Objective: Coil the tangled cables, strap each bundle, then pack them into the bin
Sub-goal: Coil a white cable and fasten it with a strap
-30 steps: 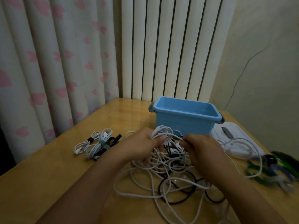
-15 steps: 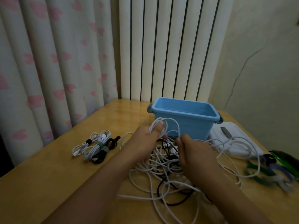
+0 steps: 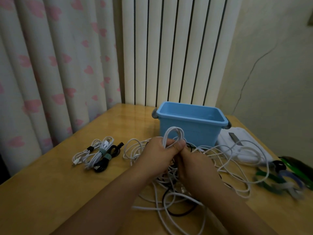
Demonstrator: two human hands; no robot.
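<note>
Coiling step: left hand (image 3: 156,154) pinches white cable loops (image 3: 173,134); right hand (image 3: 194,167) grip hidden in tangle (image 3: 177,197). Next: free more slack.

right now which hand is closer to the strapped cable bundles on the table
Left. The left hand sits just right of the strapped cable bundles; the right hand is farther right, beyond the left hand.

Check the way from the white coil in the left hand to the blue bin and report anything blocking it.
Nothing visible blocks it. The left hand grips the white coil right in front of the bin, whose top is open. The coil has no strap yet, and its tail runs into the tangle beneath the right hand.
</note>
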